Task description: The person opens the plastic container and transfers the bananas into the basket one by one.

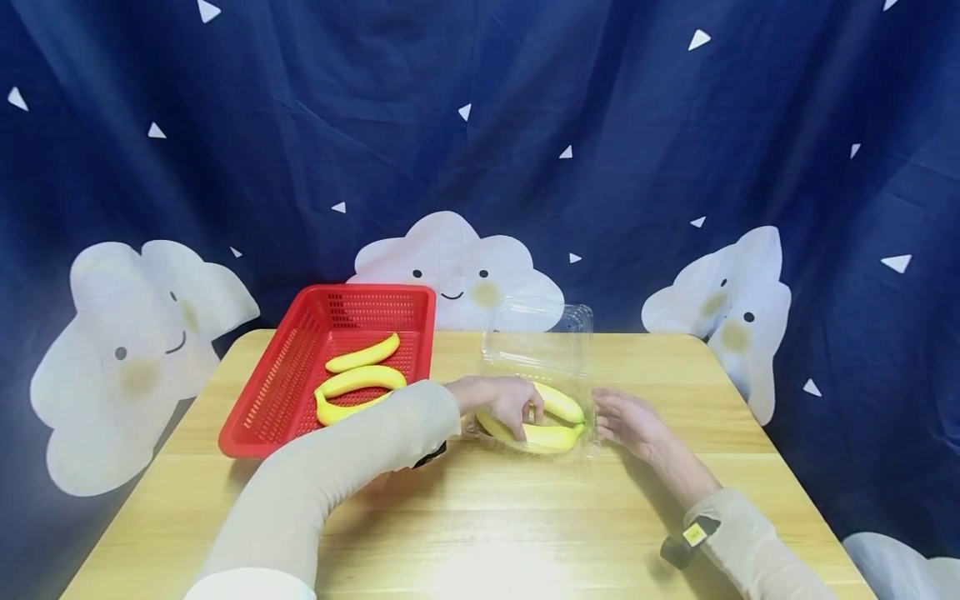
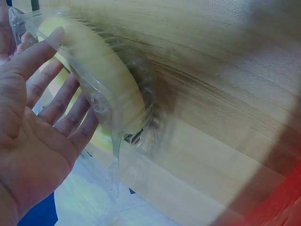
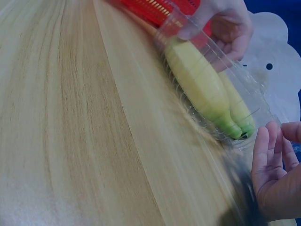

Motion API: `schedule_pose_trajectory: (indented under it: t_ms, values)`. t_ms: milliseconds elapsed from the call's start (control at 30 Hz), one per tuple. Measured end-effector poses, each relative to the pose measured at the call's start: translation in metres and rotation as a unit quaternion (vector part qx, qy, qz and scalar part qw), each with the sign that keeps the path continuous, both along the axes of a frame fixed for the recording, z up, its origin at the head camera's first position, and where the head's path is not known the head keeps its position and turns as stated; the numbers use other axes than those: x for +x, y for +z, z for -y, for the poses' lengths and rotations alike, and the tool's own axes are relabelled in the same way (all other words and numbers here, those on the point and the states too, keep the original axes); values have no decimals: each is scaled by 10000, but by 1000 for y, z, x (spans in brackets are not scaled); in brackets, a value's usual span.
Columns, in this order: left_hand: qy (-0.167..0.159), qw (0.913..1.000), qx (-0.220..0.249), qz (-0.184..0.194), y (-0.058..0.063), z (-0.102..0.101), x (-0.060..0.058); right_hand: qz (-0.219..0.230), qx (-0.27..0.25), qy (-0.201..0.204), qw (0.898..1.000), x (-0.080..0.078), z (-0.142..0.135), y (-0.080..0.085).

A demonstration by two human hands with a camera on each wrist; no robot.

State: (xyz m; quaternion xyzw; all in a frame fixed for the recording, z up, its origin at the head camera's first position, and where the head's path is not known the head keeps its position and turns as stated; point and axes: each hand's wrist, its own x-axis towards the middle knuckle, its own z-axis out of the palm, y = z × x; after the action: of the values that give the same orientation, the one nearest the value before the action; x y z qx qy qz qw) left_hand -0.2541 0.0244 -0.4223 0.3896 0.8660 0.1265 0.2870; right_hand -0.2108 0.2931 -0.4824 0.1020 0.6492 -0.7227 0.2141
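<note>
A clear plastic clamshell box (image 1: 537, 342) lies open at the table's middle, lid tilted up at the back. Two yellow bananas (image 1: 553, 434) lie in its tray. My left hand (image 1: 504, 404) rests on the left end of the box, its fairly straight fingers (image 2: 56, 110) lying against the plastic wall (image 2: 101, 101) and the banana (image 2: 101, 70). To the right of the box, my right hand (image 1: 626, 421) hovers with relaxed fingers (image 3: 270, 157), holding nothing. The right wrist view shows both bananas (image 3: 200, 82) through the ribbed tray.
A red mesh basket (image 1: 273, 392) stands left of the box with three bananas (image 1: 362, 379) in it. The wooden table (image 1: 487, 525) stretches bare toward me. A dark blue curtain with white clouds hangs behind.
</note>
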Motion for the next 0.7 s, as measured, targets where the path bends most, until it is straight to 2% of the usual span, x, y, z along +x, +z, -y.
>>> schedule_pose_trajectory:
  t_ms: [700]
  values:
    - [-150, 9999, 31, 30, -4, -1, -3, 66, -78, -76, 9999, 0, 1, 0]
